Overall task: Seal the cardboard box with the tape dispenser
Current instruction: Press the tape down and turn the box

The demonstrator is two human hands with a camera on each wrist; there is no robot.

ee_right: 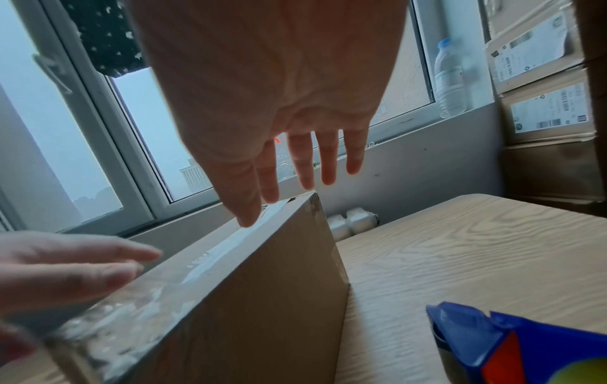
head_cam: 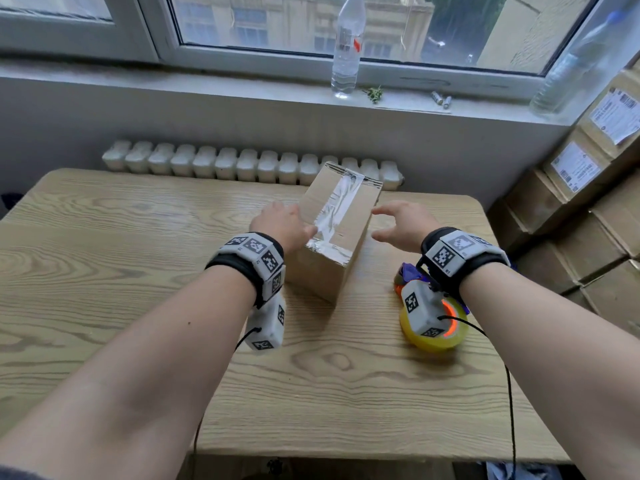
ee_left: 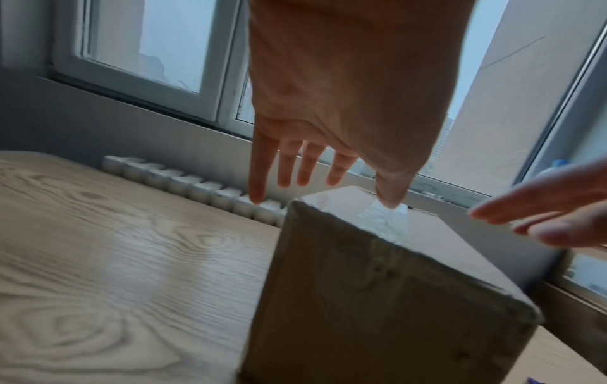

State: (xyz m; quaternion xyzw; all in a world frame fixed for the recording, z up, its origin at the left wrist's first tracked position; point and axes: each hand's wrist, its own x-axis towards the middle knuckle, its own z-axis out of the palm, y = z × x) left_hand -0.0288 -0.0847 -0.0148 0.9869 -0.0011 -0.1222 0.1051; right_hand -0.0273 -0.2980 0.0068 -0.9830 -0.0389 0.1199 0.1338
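A closed cardboard box stands on the wooden table, with clear tape running along its top seam and over the near edge. My left hand is at the box's left side, fingers straight, its thumb near the tape on the top; contact is unclear. My right hand hovers just right of the box, fingers spread and holding nothing. The tape dispenser, blue and orange with a yellow roll, lies on the table under my right wrist. Both wrist views show the box and straight fingers.
A radiator runs behind the table below the windowsill, where a plastic bottle stands. Stacked cardboard boxes with labels fill the right side. A second bottle stands at the sill's right end.
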